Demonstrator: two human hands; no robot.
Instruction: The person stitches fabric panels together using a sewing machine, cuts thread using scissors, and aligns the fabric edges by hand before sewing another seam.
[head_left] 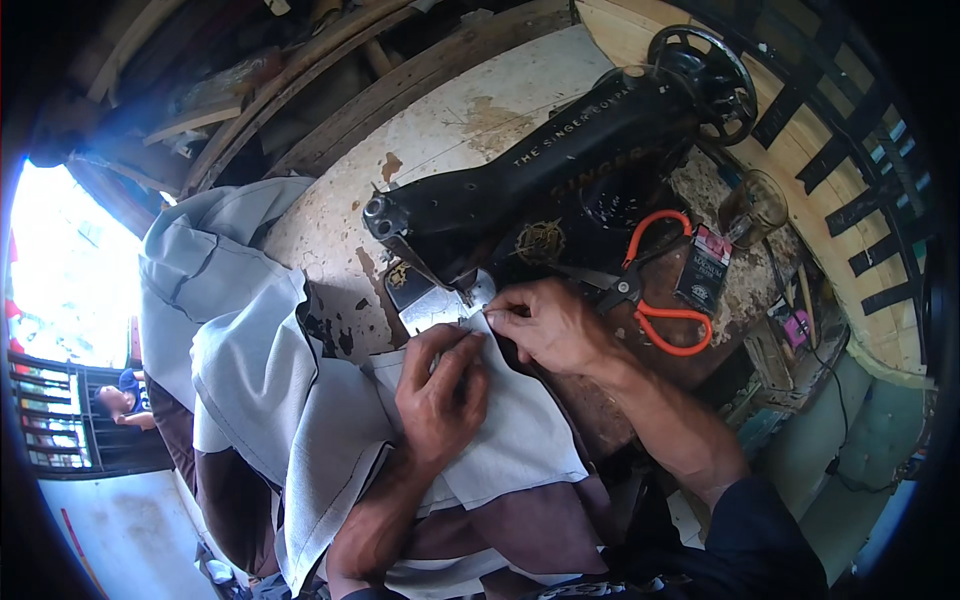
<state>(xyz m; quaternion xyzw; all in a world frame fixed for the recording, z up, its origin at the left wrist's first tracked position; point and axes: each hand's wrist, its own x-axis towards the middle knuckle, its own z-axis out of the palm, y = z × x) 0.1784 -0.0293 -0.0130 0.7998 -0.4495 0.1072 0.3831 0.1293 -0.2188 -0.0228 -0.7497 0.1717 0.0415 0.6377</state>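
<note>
My left hand is curled on a light grey fabric piece, its fingertips gripping it just below the needle area. My right hand pinches the upper right edge of that piece beside the metal needle plate. A black sewing machine stands above both hands, its presser foot low over the plate. More grey fabric with dark edges drapes over the left side, and dark brown fabric lies under the piece I hold.
Orange-handled scissors, a dark small packet and a glass lie right of the machine on a worn table. A black cable hangs at the right. A person is by a barred opening at far left.
</note>
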